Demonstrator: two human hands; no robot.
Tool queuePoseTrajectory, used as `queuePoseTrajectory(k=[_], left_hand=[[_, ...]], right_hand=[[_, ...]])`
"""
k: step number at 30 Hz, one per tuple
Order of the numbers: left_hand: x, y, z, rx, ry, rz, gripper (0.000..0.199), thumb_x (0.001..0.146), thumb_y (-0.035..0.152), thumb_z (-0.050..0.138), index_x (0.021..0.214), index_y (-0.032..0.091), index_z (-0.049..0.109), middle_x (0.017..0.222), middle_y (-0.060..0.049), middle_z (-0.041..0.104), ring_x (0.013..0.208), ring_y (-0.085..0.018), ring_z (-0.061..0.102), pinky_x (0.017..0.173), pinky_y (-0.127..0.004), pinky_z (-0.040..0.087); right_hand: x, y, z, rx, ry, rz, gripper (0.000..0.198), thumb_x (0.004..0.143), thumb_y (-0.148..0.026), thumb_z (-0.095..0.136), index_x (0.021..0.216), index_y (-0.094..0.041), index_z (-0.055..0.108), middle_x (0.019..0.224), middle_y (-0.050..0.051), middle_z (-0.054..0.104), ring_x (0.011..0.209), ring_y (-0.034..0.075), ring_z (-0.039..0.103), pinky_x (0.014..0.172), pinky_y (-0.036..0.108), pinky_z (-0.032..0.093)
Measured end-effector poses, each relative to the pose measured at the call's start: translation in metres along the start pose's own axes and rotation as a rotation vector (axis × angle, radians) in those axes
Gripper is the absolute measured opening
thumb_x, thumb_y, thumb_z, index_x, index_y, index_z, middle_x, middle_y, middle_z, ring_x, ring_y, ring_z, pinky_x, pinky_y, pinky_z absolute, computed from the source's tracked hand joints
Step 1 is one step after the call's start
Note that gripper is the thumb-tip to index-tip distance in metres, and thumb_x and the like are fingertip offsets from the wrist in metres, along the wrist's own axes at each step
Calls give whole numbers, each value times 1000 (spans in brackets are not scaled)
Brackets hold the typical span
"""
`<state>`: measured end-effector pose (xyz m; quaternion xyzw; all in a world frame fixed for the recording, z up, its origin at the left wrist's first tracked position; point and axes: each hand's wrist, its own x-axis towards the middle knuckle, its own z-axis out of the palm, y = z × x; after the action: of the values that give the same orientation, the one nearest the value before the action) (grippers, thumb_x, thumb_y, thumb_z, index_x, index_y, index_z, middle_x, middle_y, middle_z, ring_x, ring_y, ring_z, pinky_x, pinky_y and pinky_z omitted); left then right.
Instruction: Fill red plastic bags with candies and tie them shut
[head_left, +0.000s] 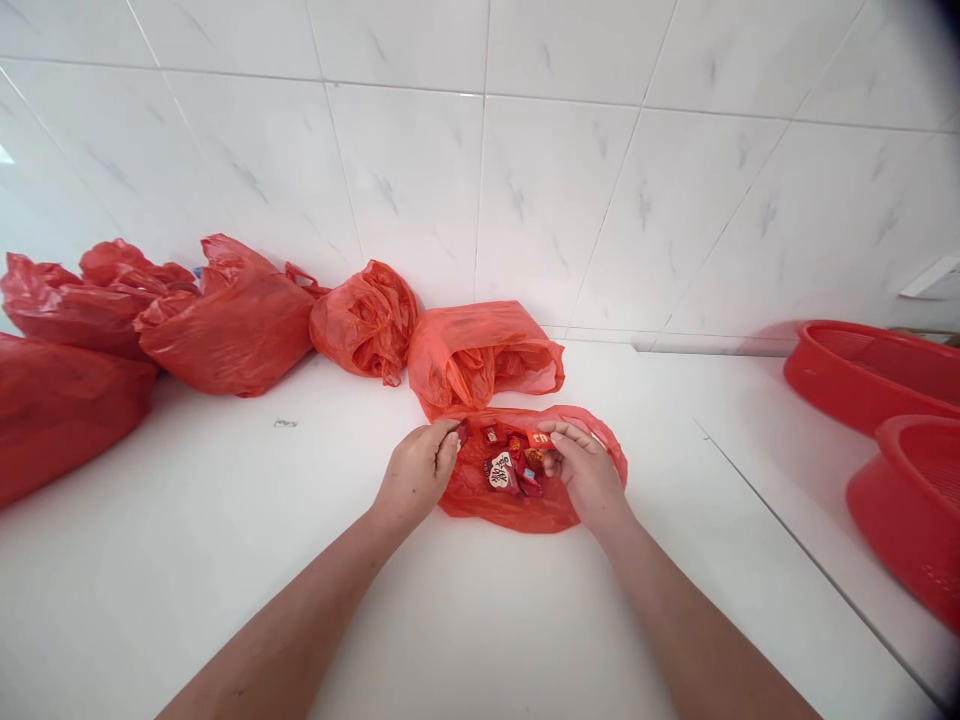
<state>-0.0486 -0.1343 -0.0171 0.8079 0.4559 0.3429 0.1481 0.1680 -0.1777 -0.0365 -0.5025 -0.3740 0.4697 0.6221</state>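
Red packets [501, 472] inside an open red bag [517, 515] on a white table [480, 620].
Left hand [416, 470] pinches a dark wrapper [463, 433] near the bag's left rim; right hand [589, 475] grips a bright wrapper [538, 438] with pale lettering.

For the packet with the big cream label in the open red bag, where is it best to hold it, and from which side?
Probably pinch the packet by its left edge, coming from above and the left. Other packets crowd its right side, while its left edge faces bare plastic of the open bag. The bag's wall surrounds it, so from above seems easiest.
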Motion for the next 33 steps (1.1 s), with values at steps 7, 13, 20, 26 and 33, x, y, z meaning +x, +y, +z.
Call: queuePoseTrajectory(k=[7,13,20,26,33], left_hand=[[0,2,1,-1,-78,-29,29,93,30,29,84,21,56,73,1,61,63,-14,55,58,-25,40],[0,-4,11,175,-109,-6,26,92,29,32,91,22,58,73,0,63,67,-16,58,60,-26,40],[0,-9,26,286,-114,-34,31,90,34,41,119,26,47,73,0,66,64,-18,62,55,-26,38],[0,-8,21,294,11,127,34,88,29,48,121,22,47,96,-5,67,86,-21,60,69,-31,45],[-3,5,17,215,159,417,24,86,33,54,107,22,59,113,-5,63,102,-23,54,85,-38,40]], right_hand=[[-2,-2,4,-203,3,-24,34,71,-40,67,98,-20,61,72,-2,57,62,12,52,65,28,46],[-4,-1,6,-361,28,-54,24,75,-44,59,80,-20,59,66,-2,56,56,12,50,58,27,44],[-8,-5,12,-521,74,-55,37,77,-51,54,59,-20,43,48,-6,42,46,10,39,47,23,32],[-10,-7,15,-609,95,-57,39,78,-49,52,57,-21,34,50,-6,37,47,9,32,44,23,25],[-17,-4,24,-635,59,-134,41,80,-46,52,57,-21,28,52,-6,30,50,9,28,44,22,23]])
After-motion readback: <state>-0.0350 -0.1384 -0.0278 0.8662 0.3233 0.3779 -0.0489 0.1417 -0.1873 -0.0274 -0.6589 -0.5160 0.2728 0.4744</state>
